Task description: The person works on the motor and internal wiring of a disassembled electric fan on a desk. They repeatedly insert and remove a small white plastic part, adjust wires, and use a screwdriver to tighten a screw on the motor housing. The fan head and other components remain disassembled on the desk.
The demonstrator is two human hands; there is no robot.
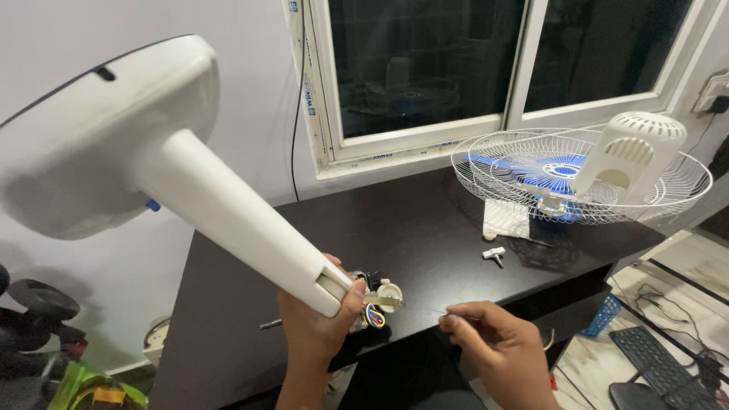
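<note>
- Black, glossy desktop [425, 228] runs beneath a white-framed window [425, 133] with dark glass; the wall beside it is plain white, and a thin black cable [295, 114] hangs down it.
- On the pale floor to the right lie one black keyboard [661, 368] and one small blue basket [604, 315].
- My left hand [319, 323] grips the narrow end of a white fan stand [152, 167], fingers wrapped and closed tight around the neck, thumb pressed near the open end. The stand tilts up and to the left, its broad round base looming close to my head, off the desk.
- Just beside my left thumb, a small switch assembly [380, 300] with coloured wires sticks out of the neck's end, above the desk's front edge.
- My right hand [501, 345] hovers just to the right of that, thumb and forefinger pinched together on a thin wire [448, 312] pointing toward the assembly.
- At the far right of the desk rests one fan head: one white wire guard [516, 197], blue blades [547, 178] inside it, one white motor housing [634, 152] on top.
- One small white T-shaped piece [494, 254] lies on the desk near the guard, well apart from both hands.
</note>
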